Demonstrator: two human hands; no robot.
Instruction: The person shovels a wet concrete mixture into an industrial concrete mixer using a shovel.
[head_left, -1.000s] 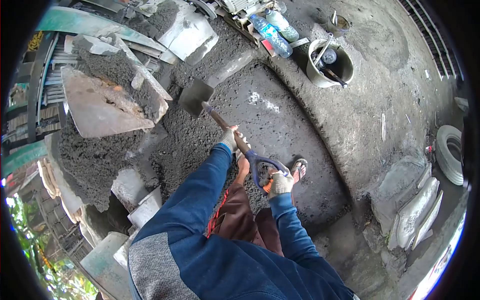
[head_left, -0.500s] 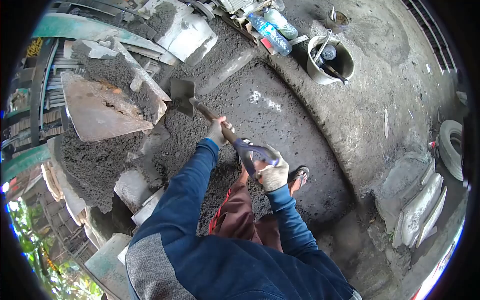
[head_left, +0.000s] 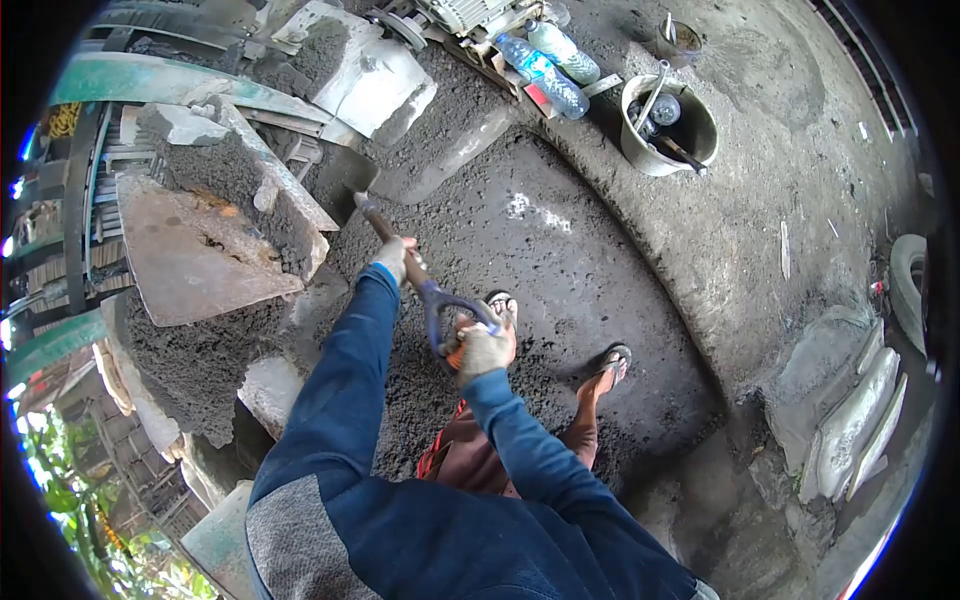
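Observation:
A shovel [head_left: 379,219] slants across the view, its flat blade [head_left: 343,178] up by the end of a long stone slab at the left. My left hand [head_left: 398,262], in a pale work glove, is wrapped round the brown shaft. My right hand [head_left: 486,350], gloved too, grips the purple D-shaped handle [head_left: 434,318] near my knees. Dark, damp, crumbly material [head_left: 430,385] covers the ground around my feet and under the shaft.
A rusty flat plate [head_left: 195,255] leans over a dark heap [head_left: 185,360] at the left. Plastic bottles [head_left: 545,75] and a bucket of tools [head_left: 640,150] stand beyond the curved ledge. Stacked pale slabs [head_left: 850,410] and a tire [head_left: 907,285] lie at the right.
The shovel and both hands have moved left, the blade going up and left toward the slab. My right hand has also come lower, and my right foot has shifted slightly.

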